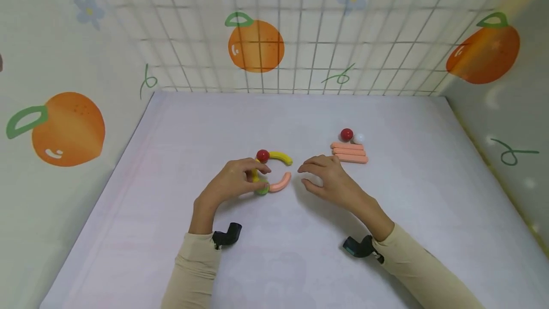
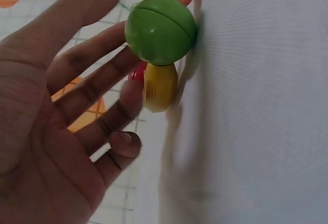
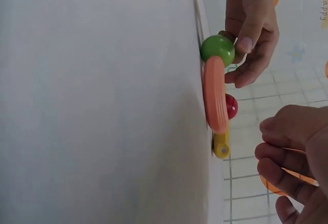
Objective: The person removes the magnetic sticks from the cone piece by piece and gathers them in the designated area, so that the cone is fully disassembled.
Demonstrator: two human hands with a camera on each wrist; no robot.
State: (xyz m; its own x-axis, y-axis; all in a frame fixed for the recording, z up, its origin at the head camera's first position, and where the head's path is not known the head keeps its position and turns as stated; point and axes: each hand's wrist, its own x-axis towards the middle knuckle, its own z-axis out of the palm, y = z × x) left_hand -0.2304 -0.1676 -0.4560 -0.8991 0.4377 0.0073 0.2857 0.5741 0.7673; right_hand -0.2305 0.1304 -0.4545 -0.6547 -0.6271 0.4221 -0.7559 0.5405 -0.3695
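On the table lies an open ring of toy pieces. A green ball (image 2: 161,30) joins a curved pink stick (image 1: 281,182) and a yellow piece (image 2: 161,87). A red ball (image 1: 263,156) sits at the far side, with a curved yellow stick (image 1: 280,157) running right from it. My left hand (image 1: 233,175) is at the ring's left side, fingers loosely bent around the green ball and yellow piece without gripping them; it partly hides that yellow piece. To the right of the ring's gap, my right hand (image 1: 332,181) hovers with loosely bent fingers and nothing in them.
Beyond my right hand, straight pink sticks (image 1: 349,152) lie side by side. Behind them are another red ball (image 1: 346,134) and a white ball (image 1: 359,139). A wire grid (image 1: 300,42) stands along the table's back edge, with printed cloth on the sides.
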